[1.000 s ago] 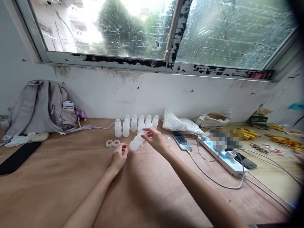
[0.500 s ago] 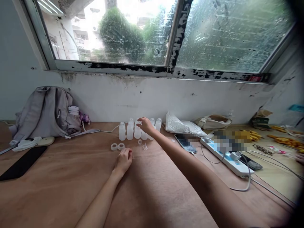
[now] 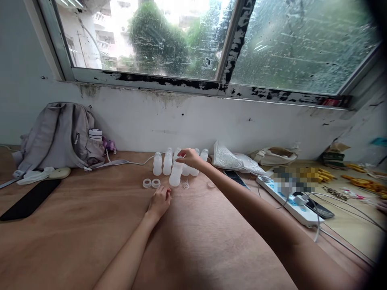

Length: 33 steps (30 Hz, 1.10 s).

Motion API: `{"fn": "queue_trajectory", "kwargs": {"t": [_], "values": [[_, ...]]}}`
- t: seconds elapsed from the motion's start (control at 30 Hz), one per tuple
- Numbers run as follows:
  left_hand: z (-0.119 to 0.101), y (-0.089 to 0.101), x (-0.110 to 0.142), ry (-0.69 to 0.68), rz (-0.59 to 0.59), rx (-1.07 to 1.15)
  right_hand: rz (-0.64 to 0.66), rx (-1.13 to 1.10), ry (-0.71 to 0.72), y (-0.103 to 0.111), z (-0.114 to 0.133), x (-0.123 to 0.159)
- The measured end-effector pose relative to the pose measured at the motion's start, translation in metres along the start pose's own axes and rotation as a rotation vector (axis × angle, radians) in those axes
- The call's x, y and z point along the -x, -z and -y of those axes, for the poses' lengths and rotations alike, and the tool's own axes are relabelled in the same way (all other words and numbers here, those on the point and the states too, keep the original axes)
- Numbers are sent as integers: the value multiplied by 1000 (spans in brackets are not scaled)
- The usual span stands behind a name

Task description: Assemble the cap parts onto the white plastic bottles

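Note:
My right hand (image 3: 190,158) pinches the top of a frosted white plastic bottle (image 3: 175,176) that stands on the wooden table (image 3: 75,225), in front of a row of several like bottles (image 3: 161,164). My left hand (image 3: 160,200) rests on the table just below, its fingers curled together; whether they hold anything is hidden. Two clear rings (image 3: 151,183) lie left of the held bottle. Small clear pieces (image 3: 186,185) lie right of it.
A grey backpack (image 3: 60,137) leans on the wall at the left, with a black pad (image 3: 28,199) before it. At the right lie a plastic bag (image 3: 234,161), a phone (image 3: 237,179), a white power strip (image 3: 290,203) with cables, and yellow parts (image 3: 363,183).
My right hand carried a bottle from the table's middle back to the row, and now holds one upright in front of it. My left hand stayed in place.

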<state>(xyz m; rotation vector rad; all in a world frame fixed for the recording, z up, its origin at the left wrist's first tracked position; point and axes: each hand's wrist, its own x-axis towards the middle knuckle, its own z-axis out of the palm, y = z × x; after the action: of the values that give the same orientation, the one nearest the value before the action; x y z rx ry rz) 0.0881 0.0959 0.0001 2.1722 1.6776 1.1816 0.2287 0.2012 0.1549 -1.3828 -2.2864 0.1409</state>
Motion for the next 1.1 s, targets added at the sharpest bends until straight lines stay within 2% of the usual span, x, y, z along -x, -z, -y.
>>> {"fn": "queue_trajectory", "kwargs": {"t": [0.2, 0.53, 1.1], "values": [[-1, 0, 1, 1, 4, -9, -83, 53, -10, 10, -4, -6], [0, 3, 0, 14, 6, -35, -67, 148, -8, -31, -21, -10], [4, 4, -2, 28, 24, -92, -116, 234, 74, -52, -26, -23]]}}
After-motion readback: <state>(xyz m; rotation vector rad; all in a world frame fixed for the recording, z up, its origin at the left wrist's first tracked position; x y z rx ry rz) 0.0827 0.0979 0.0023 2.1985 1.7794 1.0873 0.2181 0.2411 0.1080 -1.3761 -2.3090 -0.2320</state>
